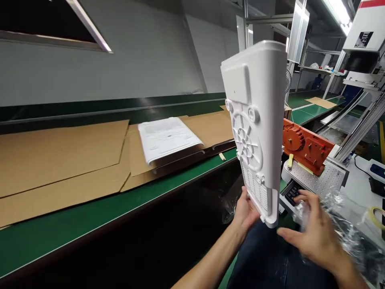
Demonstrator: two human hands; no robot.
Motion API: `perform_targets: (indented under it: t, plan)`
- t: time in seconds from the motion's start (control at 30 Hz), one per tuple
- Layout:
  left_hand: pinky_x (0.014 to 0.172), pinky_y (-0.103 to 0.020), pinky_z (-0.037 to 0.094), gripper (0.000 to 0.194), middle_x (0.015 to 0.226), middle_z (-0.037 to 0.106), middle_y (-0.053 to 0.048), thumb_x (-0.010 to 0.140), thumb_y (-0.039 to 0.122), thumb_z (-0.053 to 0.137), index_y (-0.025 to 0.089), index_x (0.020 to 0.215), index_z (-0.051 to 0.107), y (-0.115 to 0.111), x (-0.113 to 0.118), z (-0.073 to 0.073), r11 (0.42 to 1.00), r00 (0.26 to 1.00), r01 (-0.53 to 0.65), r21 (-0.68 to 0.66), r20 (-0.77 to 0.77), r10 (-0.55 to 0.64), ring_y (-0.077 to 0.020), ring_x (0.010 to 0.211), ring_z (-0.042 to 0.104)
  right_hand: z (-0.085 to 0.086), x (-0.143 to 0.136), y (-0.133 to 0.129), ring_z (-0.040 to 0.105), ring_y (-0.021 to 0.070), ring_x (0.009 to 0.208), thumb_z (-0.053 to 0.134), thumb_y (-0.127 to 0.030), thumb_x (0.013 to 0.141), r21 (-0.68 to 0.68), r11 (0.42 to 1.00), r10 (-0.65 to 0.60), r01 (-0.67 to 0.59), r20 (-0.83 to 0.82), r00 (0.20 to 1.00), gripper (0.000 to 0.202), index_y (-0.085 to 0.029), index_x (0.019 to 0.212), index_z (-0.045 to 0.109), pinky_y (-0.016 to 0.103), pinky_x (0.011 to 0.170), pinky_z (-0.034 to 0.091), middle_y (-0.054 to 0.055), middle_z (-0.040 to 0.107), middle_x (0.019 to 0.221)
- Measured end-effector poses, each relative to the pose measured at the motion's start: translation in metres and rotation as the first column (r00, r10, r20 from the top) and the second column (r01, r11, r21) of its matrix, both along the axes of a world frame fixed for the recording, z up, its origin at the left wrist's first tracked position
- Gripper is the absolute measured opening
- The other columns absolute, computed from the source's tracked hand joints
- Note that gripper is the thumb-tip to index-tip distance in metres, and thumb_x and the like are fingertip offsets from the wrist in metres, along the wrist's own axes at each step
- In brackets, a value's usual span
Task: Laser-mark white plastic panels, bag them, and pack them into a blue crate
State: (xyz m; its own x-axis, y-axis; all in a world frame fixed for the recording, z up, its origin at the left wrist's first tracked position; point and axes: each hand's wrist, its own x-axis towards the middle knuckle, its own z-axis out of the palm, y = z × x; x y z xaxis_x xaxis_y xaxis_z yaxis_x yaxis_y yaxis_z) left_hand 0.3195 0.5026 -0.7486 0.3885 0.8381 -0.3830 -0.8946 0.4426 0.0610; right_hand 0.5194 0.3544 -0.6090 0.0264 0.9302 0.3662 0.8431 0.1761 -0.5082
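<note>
My left hand is closed on the lower edge of a white plastic housing, holding it upright in front of me. The housing's visible side has a round spoked vent, slots and several small round feet. To its lower right, my right hand is apart from it, with fingers spread. Behind and around that hand lies crumpled clear plastic film. Beyond the housing, an orange fixture stands on a perforated metal plate. A second white plastic panel rests on the cardboard to the left.
Flat cardboard sheets cover part of a green conveyor belt at left. A white machine head on a metal column hangs at upper right. A small black keypad and a yellow tape roll are near my right hand.
</note>
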Motion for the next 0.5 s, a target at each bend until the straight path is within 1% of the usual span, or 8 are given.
perform_targets:
  t: [0.07, 0.17, 0.27, 0.33, 0.37, 0.43, 0.47, 0.5]
  plan:
    - [0.098, -0.052, 0.067, 0.050, 0.099, 0.084, -0.018, 0.114, 0.052, 0.045, 0.011, 0.120, 0.074, -0.007, 0.016, 0.006, 0.999, 0.999, 0.039, 0.033, 0.029, -0.040, -0.0334, 0.091, 0.084, -0.015, -0.036, 0.028, 0.072, 0.0327, 0.112, 0.097, -0.053, 0.079, 0.127, 0.991, 0.043, -0.047, 0.035, 0.998, 0.073, -0.024, 0.134, 0.059, 0.044, 0.093, 0.061, 0.010, 0.072, 0.124]
    - [0.099, -0.047, 0.066, 0.051, 0.096, 0.084, -0.017, 0.113, 0.053, 0.049, 0.011, 0.111, 0.076, -0.020, 0.036, 0.009, 0.982, 0.991, 0.132, 0.133, 0.012, -0.135, -0.0323, 0.092, 0.083, -0.030, -0.064, 0.049, 0.071, 0.0259, 0.085, 0.088, -0.041, 0.092, 0.372, 0.928, 0.011, -0.011, 0.002, 1.000, 0.033, -0.022, 0.103, 0.063, 0.036, 0.074, 0.055, 0.004, 0.071, 0.093]
    - [0.092, -0.043, 0.067, 0.045, 0.100, 0.083, -0.018, 0.108, 0.056, 0.061, 0.014, 0.105, 0.078, -0.035, 0.041, 0.000, 0.900, 0.923, 0.380, 0.216, -0.155, -0.353, -0.0341, 0.097, 0.083, -0.027, -0.063, 0.046, 0.066, 0.0209, 0.077, 0.075, -0.024, 0.101, 0.528, 0.849, 0.037, -0.020, -0.022, 0.999, 0.015, -0.022, 0.097, 0.061, 0.033, 0.073, 0.052, 0.001, 0.067, 0.084]
    - [0.084, -0.040, 0.067, 0.038, 0.104, 0.083, -0.021, 0.102, 0.053, 0.073, 0.015, 0.105, 0.079, -0.040, 0.032, -0.006, 0.854, 0.861, 0.468, 0.227, -0.337, -0.382, -0.0338, 0.095, 0.083, -0.016, -0.050, 0.036, 0.064, 0.0202, 0.077, 0.072, -0.017, 0.102, 0.538, 0.841, 0.052, -0.063, 0.036, 0.998, 0.013, -0.021, 0.097, 0.060, 0.033, 0.074, 0.050, 0.002, 0.066, 0.084]
    - [0.081, -0.039, 0.067, 0.034, 0.106, 0.083, -0.022, 0.098, 0.048, 0.081, 0.015, 0.107, 0.079, -0.039, 0.023, -0.006, 0.865, 0.851, 0.438, 0.245, -0.424, -0.311, -0.0330, 0.094, 0.083, -0.010, -0.041, 0.029, 0.063, 0.0202, 0.077, 0.070, -0.014, 0.102, 0.525, 0.846, 0.050, -0.091, 0.090, 0.995, 0.013, -0.021, 0.098, 0.060, 0.033, 0.074, 0.049, 0.002, 0.065, 0.084]
    - [0.078, -0.035, 0.066, 0.037, 0.112, 0.082, -0.021, 0.087, 0.035, 0.094, 0.014, 0.112, 0.077, -0.030, -0.003, 0.001, 0.901, 0.832, 0.244, 0.359, -0.555, -0.004, -0.0308, 0.094, 0.082, 0.004, -0.020, 0.015, 0.061, 0.0212, 0.078, 0.067, -0.009, 0.101, 0.497, 0.854, 0.035, -0.152, 0.238, 0.971, 0.012, -0.020, 0.104, 0.062, 0.035, 0.075, 0.046, 0.002, 0.065, 0.085]
    - [0.081, -0.035, 0.066, 0.046, 0.118, 0.081, -0.019, 0.080, 0.030, 0.099, 0.016, 0.116, 0.076, -0.022, -0.017, 0.009, 0.886, 0.792, 0.116, 0.449, -0.580, 0.191, -0.0300, 0.098, 0.081, 0.011, -0.009, 0.008, 0.061, 0.0220, 0.080, 0.065, -0.007, 0.101, 0.487, 0.854, 0.025, -0.186, 0.319, 0.948, 0.014, -0.018, 0.108, 0.063, 0.036, 0.076, 0.046, 0.003, 0.065, 0.087]
    - [0.086, -0.034, 0.066, 0.057, 0.125, 0.079, -0.017, 0.073, 0.028, 0.103, 0.019, 0.121, 0.074, -0.012, -0.032, 0.019, 0.836, 0.722, 0.001, 0.549, -0.579, 0.379, -0.0296, 0.104, 0.080, 0.017, 0.002, 0.001, 0.061, 0.0229, 0.082, 0.063, -0.005, 0.100, 0.474, 0.853, 0.015, -0.219, 0.397, 0.918, 0.017, -0.017, 0.112, 0.065, 0.037, 0.077, 0.046, 0.004, 0.066, 0.089]
